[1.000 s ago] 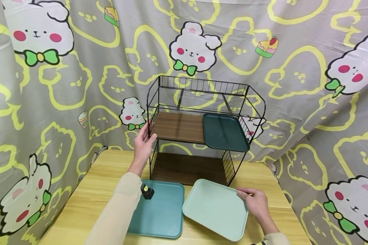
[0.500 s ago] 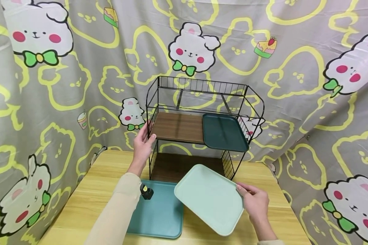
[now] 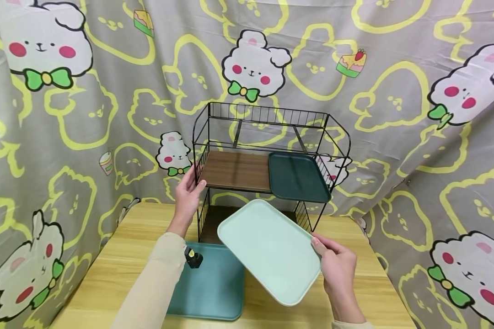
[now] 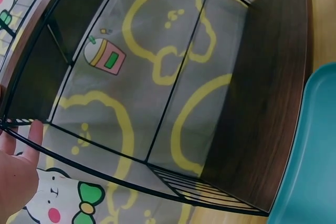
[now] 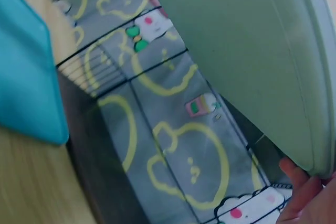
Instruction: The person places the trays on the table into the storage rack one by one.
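Note:
My right hand [image 3: 338, 265] pinches the right edge of a pale green tray [image 3: 271, 251], thumb on top and fingers beneath. Tilted, the tray is held up in front of the black wire shelf rack [image 3: 267, 148], and its underside [image 5: 247, 61] fills much of the right wrist view. My left hand [image 3: 187, 196] grips the rack's left front upright at the middle level. On that level a dark green tray [image 3: 299, 176] lies at the right end of the brown wooden shelf board [image 3: 236, 170]. A teal tray [image 3: 210, 292] lies flat on the table, partly covered by the pale green one.
The rack stands on a light wooden table [image 3: 119, 256] close before a patterned curtain [image 3: 148, 68]. Its lower shelf board [image 4: 257, 93] is dark brown and sits low over the table. Wire side panels [image 3: 203, 212] close the rack's ends.
My right hand has lifted the pale green tray from low over the table, up and left toward the rack, tilting it further. My left hand has kept its grip on the rack.

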`<state>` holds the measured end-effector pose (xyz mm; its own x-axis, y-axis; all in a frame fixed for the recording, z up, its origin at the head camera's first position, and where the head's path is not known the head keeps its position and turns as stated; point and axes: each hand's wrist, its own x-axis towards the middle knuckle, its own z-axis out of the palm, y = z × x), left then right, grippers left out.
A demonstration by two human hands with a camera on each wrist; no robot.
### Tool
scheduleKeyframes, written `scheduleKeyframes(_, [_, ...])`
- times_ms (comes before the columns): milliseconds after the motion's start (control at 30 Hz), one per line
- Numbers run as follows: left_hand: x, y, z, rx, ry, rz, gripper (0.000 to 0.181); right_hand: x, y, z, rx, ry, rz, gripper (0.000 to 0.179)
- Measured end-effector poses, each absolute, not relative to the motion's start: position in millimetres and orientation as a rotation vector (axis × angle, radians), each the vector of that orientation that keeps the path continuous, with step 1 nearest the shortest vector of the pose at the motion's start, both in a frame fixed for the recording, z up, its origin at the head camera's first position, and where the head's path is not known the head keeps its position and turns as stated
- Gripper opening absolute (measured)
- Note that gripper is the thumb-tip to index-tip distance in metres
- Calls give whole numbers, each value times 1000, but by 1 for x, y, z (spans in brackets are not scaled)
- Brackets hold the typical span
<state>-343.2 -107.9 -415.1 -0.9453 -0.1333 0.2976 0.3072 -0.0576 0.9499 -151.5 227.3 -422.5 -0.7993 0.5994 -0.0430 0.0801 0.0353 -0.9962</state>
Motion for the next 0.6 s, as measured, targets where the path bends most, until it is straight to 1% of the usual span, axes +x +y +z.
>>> scheduleKeyframes(133, [-343,-110,-415,-201,-1937,-2087,62,-149,215,-410,-690,-1845,1871,27])
scheduleKeyframes(367, [-345,-115,-416,-217,-1940,-2088,62,-148,192,-392,-677,-1702,1923,18])
scheduleKeyframes(600, [-346,-114,-416,-217,-1944,-2103,62,-148,175,-383,-675,-1604,1883,19])
